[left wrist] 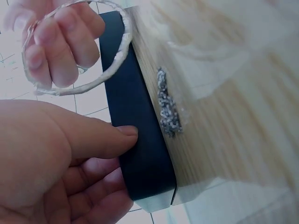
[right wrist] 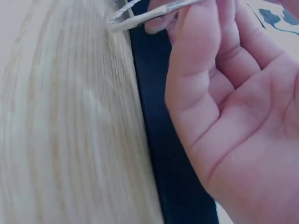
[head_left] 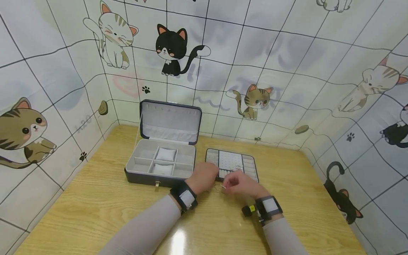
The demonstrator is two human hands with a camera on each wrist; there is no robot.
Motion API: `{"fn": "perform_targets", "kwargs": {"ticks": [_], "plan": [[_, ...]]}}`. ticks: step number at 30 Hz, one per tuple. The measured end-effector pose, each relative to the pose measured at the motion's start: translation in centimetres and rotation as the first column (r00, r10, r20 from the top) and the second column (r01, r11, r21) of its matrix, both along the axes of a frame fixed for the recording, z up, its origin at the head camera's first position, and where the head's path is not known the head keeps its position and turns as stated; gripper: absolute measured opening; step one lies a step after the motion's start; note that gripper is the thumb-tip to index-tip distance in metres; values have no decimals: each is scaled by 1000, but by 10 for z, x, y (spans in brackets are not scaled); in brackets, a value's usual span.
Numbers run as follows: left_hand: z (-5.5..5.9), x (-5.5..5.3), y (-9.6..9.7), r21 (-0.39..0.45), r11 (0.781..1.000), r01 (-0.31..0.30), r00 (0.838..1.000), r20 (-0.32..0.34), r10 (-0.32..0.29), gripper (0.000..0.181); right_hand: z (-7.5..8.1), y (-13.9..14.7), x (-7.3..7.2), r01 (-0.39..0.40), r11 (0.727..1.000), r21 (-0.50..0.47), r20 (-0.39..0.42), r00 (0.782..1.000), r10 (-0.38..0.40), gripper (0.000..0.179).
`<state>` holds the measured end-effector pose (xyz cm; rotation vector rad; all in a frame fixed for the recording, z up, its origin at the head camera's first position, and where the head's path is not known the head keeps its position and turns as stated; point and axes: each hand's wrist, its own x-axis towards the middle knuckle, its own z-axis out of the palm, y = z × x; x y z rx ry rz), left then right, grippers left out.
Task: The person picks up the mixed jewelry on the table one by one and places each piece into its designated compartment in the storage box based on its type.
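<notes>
A shallow dark-rimmed jewelry tray (head_left: 230,160) with pale compartments lies right of the jewelry box. My left hand (head_left: 204,176) is at its front left corner; in the left wrist view the thumb lies on the tray's dark front wall (left wrist: 145,163) and the fingers curl by its end. My right hand (head_left: 243,185) pinches a thin silver bangle (left wrist: 122,51) in front of the tray, its fingers partly inside the ring. In the right wrist view only part of the bangle (right wrist: 140,19) shows. A bunched silver chain (left wrist: 168,105) lies on the table along the tray's front.
The dark jewelry box (head_left: 160,180) stands open at the left, its lid (head_left: 170,124) raised. Two white cushions, one a rear cushion (head_left: 166,154), sit in its compartments. A cat-patterned tiled cloth (head_left: 216,71) borders the wooden table (head_left: 79,205) behind and at the sides.
</notes>
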<state>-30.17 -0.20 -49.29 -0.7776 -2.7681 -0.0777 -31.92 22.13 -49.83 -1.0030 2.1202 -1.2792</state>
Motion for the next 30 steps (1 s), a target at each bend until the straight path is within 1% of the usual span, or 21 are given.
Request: {"fn": "perform_targets", "kwargs": {"ticks": [1,3,9,14,18,22,27,30], "plan": [[0,0,0,-1,1000,1,1000,-2,-1,10,-1,3,-2,4,1000,-29,26,1000,-3,10],[0,0,0,-3,1000,3,1000,-4,-3,12,-5,7,-5,14,997,-74,51,999,-10,11],[-1,-1,1,-8,1000,-6,1000,1,6,13,-10,13,-7,44,980,-196,92,995,-27,15],[-3,-2,1,-15,1000,-7,1000,-28,7,13,-10,14,-6,115,967,-227,98,991,-95,18],[-4,-1,0,-19,1000,0,999,-52,-1,14,-10,17,-6,187,949,-254,126,979,-159,19],[-3,1,-1,-16,1000,6,998,-63,-7,14,-12,19,-7,266,918,-294,196,957,-215,20],[1,2,-2,-5,1000,12,998,-56,-13,15,-11,18,-7,388,873,-295,266,911,-315,23],[3,2,-2,6,1000,18,999,-48,-17,15,-10,17,-6,431,853,-295,289,891,-351,25]]}}
